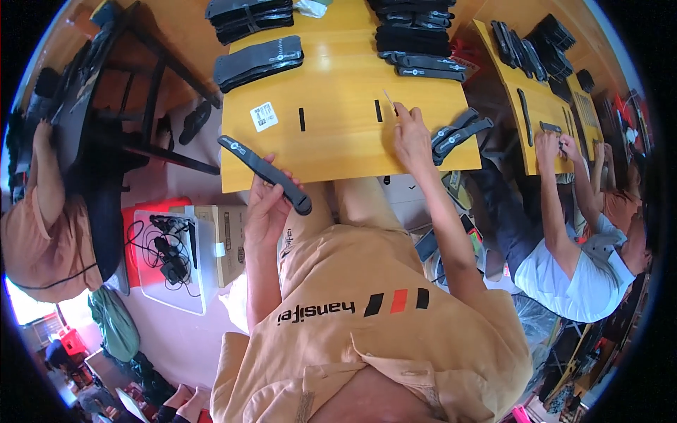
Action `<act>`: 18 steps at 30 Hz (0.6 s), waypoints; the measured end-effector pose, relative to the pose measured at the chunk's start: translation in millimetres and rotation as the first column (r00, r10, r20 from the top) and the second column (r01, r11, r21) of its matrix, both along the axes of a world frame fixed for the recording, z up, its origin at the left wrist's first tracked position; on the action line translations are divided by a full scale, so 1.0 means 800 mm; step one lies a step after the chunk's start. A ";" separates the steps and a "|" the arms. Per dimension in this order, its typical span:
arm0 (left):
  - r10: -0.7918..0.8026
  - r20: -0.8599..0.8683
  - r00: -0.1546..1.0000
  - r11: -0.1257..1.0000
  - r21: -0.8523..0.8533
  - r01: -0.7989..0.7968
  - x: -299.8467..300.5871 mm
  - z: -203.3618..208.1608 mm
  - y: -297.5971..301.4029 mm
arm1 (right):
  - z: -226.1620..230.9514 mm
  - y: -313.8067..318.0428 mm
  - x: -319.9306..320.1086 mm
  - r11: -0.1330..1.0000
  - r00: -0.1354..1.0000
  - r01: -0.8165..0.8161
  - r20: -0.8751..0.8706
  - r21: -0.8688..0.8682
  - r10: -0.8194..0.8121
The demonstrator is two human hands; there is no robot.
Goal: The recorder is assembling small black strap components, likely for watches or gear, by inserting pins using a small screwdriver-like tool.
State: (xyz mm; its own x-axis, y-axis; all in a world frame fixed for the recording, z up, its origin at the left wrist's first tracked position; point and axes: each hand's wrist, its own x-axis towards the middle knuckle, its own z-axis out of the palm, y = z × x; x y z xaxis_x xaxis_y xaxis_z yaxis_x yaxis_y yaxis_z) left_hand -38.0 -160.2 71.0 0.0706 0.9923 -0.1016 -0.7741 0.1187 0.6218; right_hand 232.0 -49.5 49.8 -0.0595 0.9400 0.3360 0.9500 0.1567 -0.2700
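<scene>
In my left hand (268,204) is a long black strap (262,168) with a pale printed mark and a rounded end, held aslant over the table's near edge. My fingers are closed around its lower half. Over the right part of the yellow table my right hand (413,139) pinches a thin, pointed metal tool (388,100); its exact kind is too small to make out. Several similar folded black straps (460,134) lie just right of that hand. Two short black strips, a left strip (302,120) and a right strip (378,111), lie on the tabletop.
The yellow table (338,151) carries a white label (264,117), a left stack of black straps (259,62) and a right stack (416,42). Left of my legs stands a clear bin (206,282) with cables. Another person's hands (549,149) work at the right-hand table.
</scene>
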 end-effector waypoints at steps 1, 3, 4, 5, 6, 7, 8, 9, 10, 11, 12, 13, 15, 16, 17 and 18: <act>0.009 0.001 1.000 1.000 -0.004 -0.009 0.002 -0.001 0.003 | 0.005 -0.005 -0.001 0.996 0.963 -0.082 -0.260 -0.033 0.071; 0.054 0.057 0.997 0.991 -0.127 -0.046 0.006 -0.002 0.015 | 0.018 -0.023 -0.007 0.983 0.855 -0.175 -0.504 -0.051 0.126; 0.068 0.068 0.995 0.990 -0.127 -0.059 0.010 0.002 0.021 | 0.047 -0.042 -0.019 0.915 0.647 -0.319 -0.762 -0.249 0.019; 0.064 0.071 0.995 0.990 -0.129 -0.055 0.014 0.003 0.028 | 0.067 -0.057 -0.028 0.790 0.388 -0.493 -0.905 -0.365 -0.176; 0.068 0.064 0.996 0.990 -0.131 -0.059 0.018 0.005 0.034 | 0.075 -0.067 -0.036 0.746 0.365 -0.549 -0.911 -0.377 -0.192; 0.066 0.057 0.996 0.989 -0.133 -0.058 0.023 0.008 0.039 | 0.076 -0.072 -0.043 0.750 0.365 -0.543 -0.910 -0.378 -0.195; 0.102 0.047 0.994 0.985 -0.142 -0.095 0.032 0.017 0.042 | 0.076 -0.075 -0.053 0.776 0.350 -0.570 -0.934 -0.269 -0.067; 0.099 0.046 0.994 0.986 -0.141 -0.091 0.037 0.018 0.045 | 0.077 -0.077 -0.061 0.788 0.331 -0.596 -0.941 -0.157 0.063; 0.107 0.032 0.994 0.983 -0.151 -0.101 0.041 0.018 0.048 | 0.081 -0.081 -0.068 0.790 0.331 -0.593 -0.942 -0.156 0.062; 0.115 0.018 0.993 0.981 -0.160 -0.111 0.044 0.019 0.051 | 0.088 -0.084 -0.074 0.785 0.352 -0.591 -0.935 -0.185 0.045; 0.114 0.017 0.993 0.981 -0.159 -0.110 0.047 0.020 0.053 | 0.091 -0.085 -0.080 0.779 0.372 -0.590 -0.928 -0.212 0.029; 0.117 0.000 0.993 0.983 -0.143 -0.116 0.050 0.022 0.054 | 0.089 -0.086 -0.086 0.778 0.372 -0.591 -0.928 -0.211 0.030; 0.127 -0.018 0.992 0.984 -0.126 -0.128 0.057 0.026 0.052 | 0.081 -0.088 -0.095 0.816 0.348 -0.551 -0.937 -0.176 0.033; 0.132 -0.065 0.989 0.987 -0.087 -0.138 0.061 0.029 0.051 | 0.076 -0.088 -0.095 0.812 0.348 -0.557 -0.937 -0.173 0.039; 0.141 -0.112 0.984 0.988 -0.047 -0.147 0.064 0.032 0.051 | 0.071 -0.088 -0.095 0.824 0.302 -0.547 -0.953 -0.149 0.028; 0.151 -0.112 0.982 0.987 -0.044 -0.156 0.067 0.032 0.048 | 0.069 -0.088 -0.095 0.835 0.255 -0.536 -0.967 -0.125 0.019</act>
State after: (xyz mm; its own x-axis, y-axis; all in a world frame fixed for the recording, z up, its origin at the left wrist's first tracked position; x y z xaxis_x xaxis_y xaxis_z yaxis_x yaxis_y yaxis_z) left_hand 15.4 -121.5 96.6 -0.0965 0.9836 -0.1524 -0.7146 0.0381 0.6985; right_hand 155.9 -119.8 104.8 -0.2491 0.9684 0.0147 -0.0591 0.0000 -0.9983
